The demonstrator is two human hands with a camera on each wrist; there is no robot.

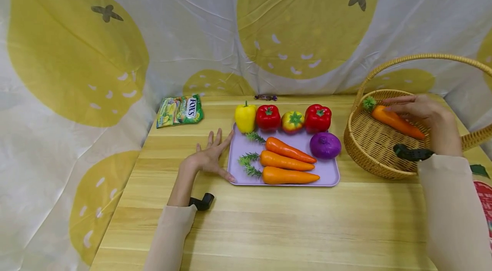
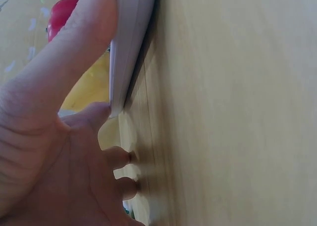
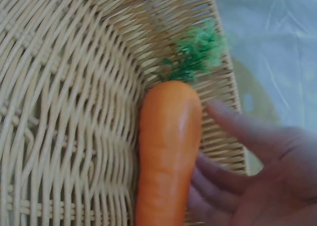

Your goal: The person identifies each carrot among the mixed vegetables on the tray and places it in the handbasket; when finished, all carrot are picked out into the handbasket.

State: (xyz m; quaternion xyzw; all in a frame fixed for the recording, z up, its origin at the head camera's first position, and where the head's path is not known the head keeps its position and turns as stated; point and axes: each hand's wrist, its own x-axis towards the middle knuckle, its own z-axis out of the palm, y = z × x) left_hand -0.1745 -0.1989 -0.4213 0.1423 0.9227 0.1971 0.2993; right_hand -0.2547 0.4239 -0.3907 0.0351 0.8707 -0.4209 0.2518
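Observation:
My left hand [image 1: 207, 157] is spread at the left end of a lilac tray [image 1: 330, 177], thumb at its near corner and forefinger along the left rim. In the left wrist view other fingertips [image 2: 130, 186] rest on the table. On the tray lie three toy carrots [image 1: 288, 175], a purple onion [image 1: 325, 145], a yellow pepper [image 1: 245, 118], two red peppers [image 1: 317, 118] and a small red-yellow fruit [image 1: 293, 121]. Inside the wicker basket [image 1: 361, 155], my right hand [image 1: 426, 113] has loosely extended fingers beside another carrot [image 3: 168, 151], which lies against the weave.
A green Fox's candy bag [image 1: 180, 111] lies at the table's back left. A small wrapped sweet [image 1: 265, 97] is by the lemon-print cloth [image 1: 215, 27]. The basket's tall handle [image 1: 423, 56] arches over the right side. A red package [image 1: 485, 198] shows at the right edge.

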